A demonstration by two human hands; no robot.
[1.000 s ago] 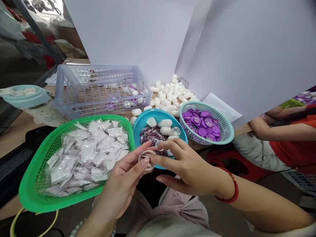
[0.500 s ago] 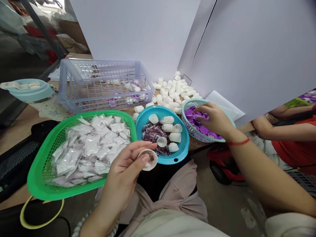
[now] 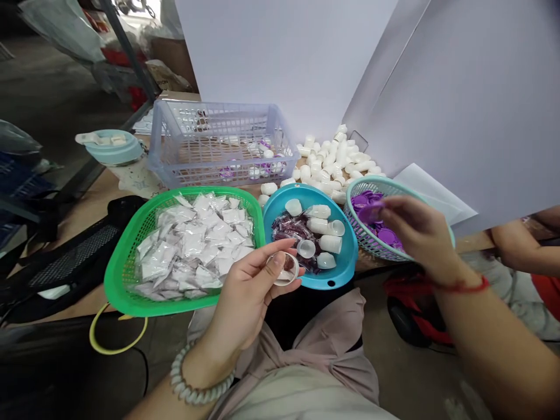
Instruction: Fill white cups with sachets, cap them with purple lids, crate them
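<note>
My left hand (image 3: 256,286) holds an open white cup (image 3: 284,269) between thumb and fingers, with something small inside it. My right hand (image 3: 415,230) pinches a purple disc (image 3: 371,213) over the pale teal basket (image 3: 405,188), where more purple discs (image 3: 387,236) lie. Between my hands is a blue basin (image 3: 345,271) with dark red packets (image 3: 291,228) and several white cups (image 3: 330,244). At the left, a green basket (image 3: 118,277) is full of small clear-and-white packets (image 3: 192,245).
Behind stand a clear plastic crate (image 3: 223,175) and a heap of white containers (image 3: 332,163). A blue-lidded tumbler (image 3: 116,154) and a black mesh item (image 3: 79,262) are at the left. Another person's arm (image 3: 522,248) shows at the right edge. Large white panels (image 3: 280,52) rise behind.
My right hand has lifted a purple disc out of the teal basket. The view has swung left, so things appear further right. My left hand still holds the white cup.
</note>
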